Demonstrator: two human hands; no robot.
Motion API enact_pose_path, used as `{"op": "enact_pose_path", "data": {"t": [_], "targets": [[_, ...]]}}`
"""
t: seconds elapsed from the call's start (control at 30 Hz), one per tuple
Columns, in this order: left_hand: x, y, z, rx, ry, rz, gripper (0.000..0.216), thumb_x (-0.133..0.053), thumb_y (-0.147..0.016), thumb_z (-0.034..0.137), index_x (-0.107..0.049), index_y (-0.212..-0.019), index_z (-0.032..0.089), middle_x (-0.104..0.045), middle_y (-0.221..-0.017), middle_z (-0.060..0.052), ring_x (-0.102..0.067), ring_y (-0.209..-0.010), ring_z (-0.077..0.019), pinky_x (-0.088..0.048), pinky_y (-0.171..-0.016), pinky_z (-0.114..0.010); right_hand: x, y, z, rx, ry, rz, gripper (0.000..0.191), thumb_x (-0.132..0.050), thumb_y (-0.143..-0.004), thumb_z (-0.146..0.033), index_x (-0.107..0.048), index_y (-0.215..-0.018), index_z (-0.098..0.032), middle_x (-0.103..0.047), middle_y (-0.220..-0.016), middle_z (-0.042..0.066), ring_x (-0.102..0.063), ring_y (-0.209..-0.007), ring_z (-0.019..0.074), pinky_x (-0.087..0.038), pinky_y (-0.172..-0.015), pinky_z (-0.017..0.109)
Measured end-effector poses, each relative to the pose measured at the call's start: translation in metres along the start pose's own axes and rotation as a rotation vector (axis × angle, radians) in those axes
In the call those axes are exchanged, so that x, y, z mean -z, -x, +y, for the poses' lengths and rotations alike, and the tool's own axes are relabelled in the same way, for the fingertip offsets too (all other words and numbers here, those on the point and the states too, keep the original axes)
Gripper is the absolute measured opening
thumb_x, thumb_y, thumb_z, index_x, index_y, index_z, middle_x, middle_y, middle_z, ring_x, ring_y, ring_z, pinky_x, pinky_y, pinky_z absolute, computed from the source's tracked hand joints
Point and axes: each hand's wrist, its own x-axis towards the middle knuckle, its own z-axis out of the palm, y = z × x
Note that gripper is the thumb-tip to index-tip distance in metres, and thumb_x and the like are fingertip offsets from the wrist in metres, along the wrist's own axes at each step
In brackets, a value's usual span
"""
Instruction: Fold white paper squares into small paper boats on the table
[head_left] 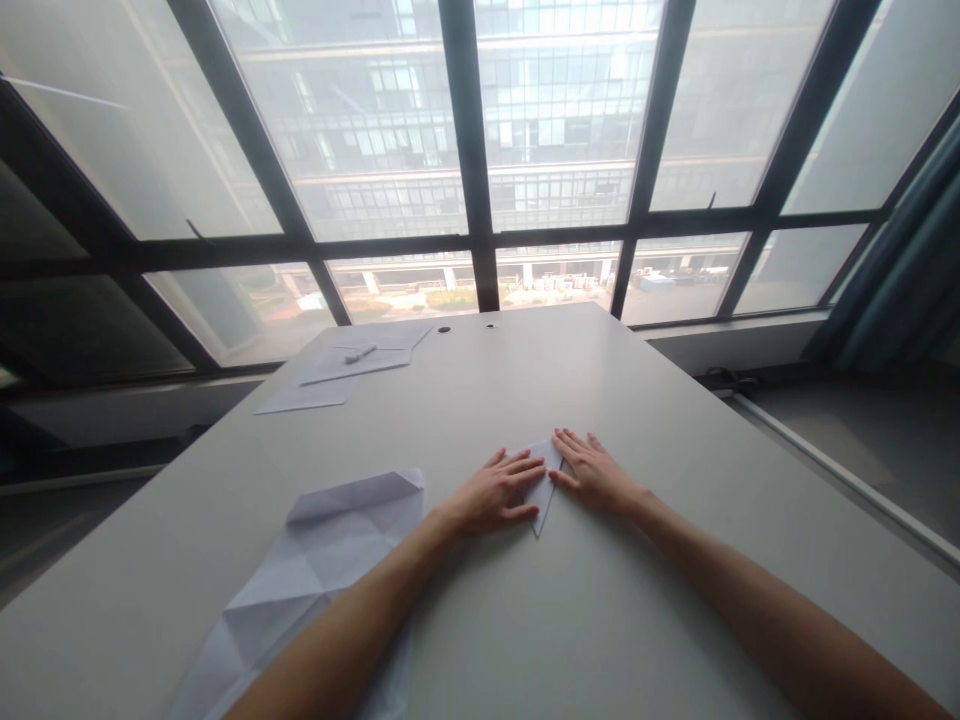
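A small folded piece of white paper (541, 490) lies flat on the table, its narrow point toward me. My left hand (501, 492) rests on its left part, fingers stretched out and palm down, covering some of it. At its right edge, my right hand (592, 470) lies flat with the fingers extended and the fingertips touching the paper. Under and beside my left forearm is a larger creased sheet of white paper (330, 540), unfolded, with its far edge raised; the forearm hides part of it.
The white table (675, 560) stretches toward large windows. Several white sheets (322, 392) lie at the far left, with a small pale object like a pen (361, 354) on top. A round hole (444, 330) is near the far edge. A blue curtain (892, 250) hangs at right.
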Motion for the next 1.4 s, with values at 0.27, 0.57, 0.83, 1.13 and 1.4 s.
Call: {"op": "enact_pose_path", "data": {"t": [0.27, 0.57, 0.83, 1.13, 1.4], "targets": [[0.0019, 0.0, 0.0016, 0.02, 0.036, -0.01, 0.074, -0.06, -0.087, 0.063, -0.038, -0.151, 0.034, -0.037, -0.158, -0.002, -0.027, -0.148, -0.028, -0.012, -0.123, -0.048, 0.0044, 0.0029, -0.0032, 0.007, -0.023, -0.004, 0.088, -0.038, -0.091, -0.07, -0.026, -0.156, -0.011, -0.021, -0.162, 0.016, -0.016, -0.151, 0.0272, -0.007, -0.121, 0.047], [0.0028, -0.0001, 0.0031, 0.014, 0.028, -0.007, 0.081, -0.064, -0.081, 0.066, -0.038, -0.151, 0.033, -0.037, -0.157, -0.003, -0.028, -0.147, -0.0288, -0.011, -0.123, -0.049, 0.0041, 0.0019, -0.0038, 0.0, -0.034, -0.005, 0.088, -0.038, -0.091, -0.07, -0.025, -0.156, -0.011, -0.021, -0.162, 0.014, -0.016, -0.151, 0.0266, -0.007, -0.121, 0.047], [0.0035, -0.0003, 0.0036, 0.011, 0.021, -0.008, 0.083, -0.062, -0.082, 0.068, -0.036, -0.152, 0.032, -0.038, -0.157, -0.003, -0.027, -0.148, -0.0284, -0.013, -0.123, -0.049, 0.0055, 0.0019, -0.003, 0.017, -0.011, -0.032, 0.085, -0.033, -0.092, -0.071, -0.025, -0.156, -0.016, -0.018, -0.163, 0.012, -0.014, -0.151, 0.0278, -0.007, -0.121, 0.051], [0.0029, -0.0005, 0.0023, 0.008, 0.024, -0.039, 0.084, -0.06, -0.084, 0.067, -0.03, -0.154, 0.033, -0.029, -0.161, -0.003, -0.022, -0.149, -0.0297, -0.01, -0.123, -0.049, 0.005, 0.0017, -0.003, 0.016, 0.007, -0.036, 0.085, -0.031, -0.093, -0.07, -0.023, -0.157, -0.014, -0.015, -0.163, 0.012, -0.011, -0.152, 0.0258, -0.007, -0.121, 0.051], [0.0033, 0.0, 0.002, 0.004, 0.04, -0.04, 0.082, -0.06, -0.085, 0.066, -0.03, -0.154, 0.035, -0.031, -0.16, -0.002, -0.022, -0.15, -0.0293, -0.009, -0.123, -0.049, 0.0083, 0.0028, -0.0035, 0.052, 0.001, -0.049, 0.078, -0.032, -0.095, -0.066, -0.023, -0.157, -0.021, -0.018, -0.163, 0.008, -0.009, -0.152, 0.0281, -0.006, -0.12, 0.054]]}}
